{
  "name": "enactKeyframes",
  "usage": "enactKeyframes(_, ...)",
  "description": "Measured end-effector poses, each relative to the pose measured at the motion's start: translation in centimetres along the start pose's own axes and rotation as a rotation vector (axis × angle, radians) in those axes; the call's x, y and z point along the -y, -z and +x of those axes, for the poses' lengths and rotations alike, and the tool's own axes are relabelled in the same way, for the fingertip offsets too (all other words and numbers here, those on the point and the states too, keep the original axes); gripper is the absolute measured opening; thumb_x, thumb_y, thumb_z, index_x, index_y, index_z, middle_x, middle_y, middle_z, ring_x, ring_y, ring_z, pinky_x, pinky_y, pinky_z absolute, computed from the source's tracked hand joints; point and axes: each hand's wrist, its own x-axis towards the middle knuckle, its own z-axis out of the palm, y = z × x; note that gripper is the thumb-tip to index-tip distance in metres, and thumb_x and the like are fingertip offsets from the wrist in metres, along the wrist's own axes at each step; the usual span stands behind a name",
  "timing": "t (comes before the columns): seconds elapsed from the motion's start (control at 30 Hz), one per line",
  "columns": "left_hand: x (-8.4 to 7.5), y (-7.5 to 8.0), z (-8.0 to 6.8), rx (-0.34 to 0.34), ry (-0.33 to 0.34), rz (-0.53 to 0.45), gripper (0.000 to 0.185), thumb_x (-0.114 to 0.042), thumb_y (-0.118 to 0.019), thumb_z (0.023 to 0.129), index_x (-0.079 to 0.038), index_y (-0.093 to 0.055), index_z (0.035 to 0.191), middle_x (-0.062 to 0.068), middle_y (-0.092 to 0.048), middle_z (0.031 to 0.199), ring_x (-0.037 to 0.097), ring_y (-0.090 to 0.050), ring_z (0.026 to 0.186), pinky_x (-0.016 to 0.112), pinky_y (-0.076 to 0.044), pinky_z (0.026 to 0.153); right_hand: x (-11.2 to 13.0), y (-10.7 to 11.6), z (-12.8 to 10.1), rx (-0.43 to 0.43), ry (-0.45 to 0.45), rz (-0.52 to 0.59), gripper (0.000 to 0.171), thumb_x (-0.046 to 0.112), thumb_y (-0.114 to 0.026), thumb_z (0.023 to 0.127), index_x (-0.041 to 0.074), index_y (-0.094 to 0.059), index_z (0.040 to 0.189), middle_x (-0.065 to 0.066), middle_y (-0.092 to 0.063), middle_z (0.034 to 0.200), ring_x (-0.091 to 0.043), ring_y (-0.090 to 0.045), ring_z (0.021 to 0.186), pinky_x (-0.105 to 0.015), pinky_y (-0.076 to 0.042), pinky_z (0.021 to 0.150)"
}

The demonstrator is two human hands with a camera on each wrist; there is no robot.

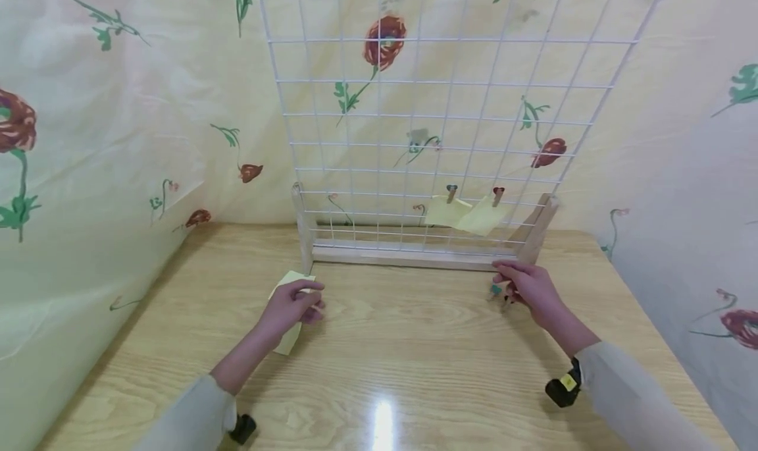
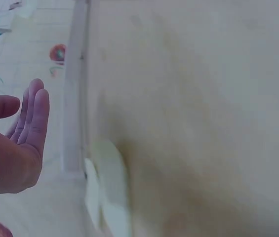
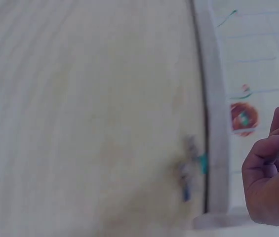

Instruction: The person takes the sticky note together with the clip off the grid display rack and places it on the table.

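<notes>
My left hand point(image 1: 294, 304) hovers over pale yellow paper sheets point(image 1: 288, 341) at the left of the table, its fingers relaxed and holding nothing. The left wrist view shows two of these curved paper sheets point(image 2: 112, 182) below the hand. Toward the right end of the grid stand, my right hand point(image 1: 529, 291) is held above small clothespins point(image 1: 496, 290) lying on the table. Its fingers are loosely bent, with nothing visible between them. In the right wrist view the clothespins point(image 3: 184, 175) lie beside the stand's wooden bar, one with a teal decoration.
A white wire grid point(image 1: 379, 117) leans back in a wooden stand point(image 1: 408, 257) at the table's rear. Two yellow notes point(image 1: 482, 216) hang low on its right side, each under a clothespin point(image 1: 498, 194). Flowered cloth point(image 1: 89, 174) surrounds the wooden table point(image 1: 403, 332).
</notes>
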Motion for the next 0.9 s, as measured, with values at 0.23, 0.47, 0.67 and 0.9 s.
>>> enactKeyframes(0.23,-2.6,-3.9,3.6,0.072,-0.084,-0.009,0.029,-0.004,-0.055,0.095,0.009,-0.057,0.12,0.026,-0.068,0.094,0.015,-0.067,0.064,0.036,-0.061,0.07,3.4,-1.7,0.8,-0.015,0.086,-0.017,0.042,0.023,-0.049,0.102,-0.006,-0.05,0.132,0.014,-0.065,0.079,-0.004,-0.047,0.059,-0.02,-0.042,0.054)
enactKeyframes(0.47,-4.4,-6.8,6.4,0.092,-0.118,-0.002,0.027,-0.008,-0.056,0.095,0.007,-0.06,0.118,0.03,-0.066,0.1,0.018,-0.068,0.066,0.033,-0.061,0.067,6.0,-3.1,1.5,-0.061,0.142,-0.021,0.039,0.019,-0.05,0.101,-0.004,-0.052,0.133,0.015,-0.065,0.079,-0.005,-0.046,0.057,-0.02,-0.04,0.053)
enactKeyframes(0.67,-5.8,-9.0,8.0,0.088,-0.116,-0.017,0.026,-0.007,-0.057,0.095,0.004,-0.062,0.117,0.027,-0.068,0.1,0.022,-0.069,0.068,0.038,-0.061,0.071,7.4,-3.8,2.3,-0.078,0.225,-0.013,0.037,0.016,-0.052,0.1,0.001,-0.054,0.134,0.011,-0.067,0.082,-0.004,-0.043,0.054,-0.019,-0.038,0.051)
enactKeyframes(0.9,-7.6,-11.6,9.1,0.067,-0.099,-0.049,0.022,-0.005,-0.058,0.094,0.001,-0.064,0.114,0.028,-0.066,0.107,0.028,-0.07,0.076,0.045,-0.059,0.08,8.8,-4.5,3.1,-0.109,0.284,-0.046,0.038,0.016,-0.055,0.098,0.011,-0.055,0.136,0.007,-0.067,0.086,-0.004,-0.041,0.052,-0.017,-0.035,0.047)
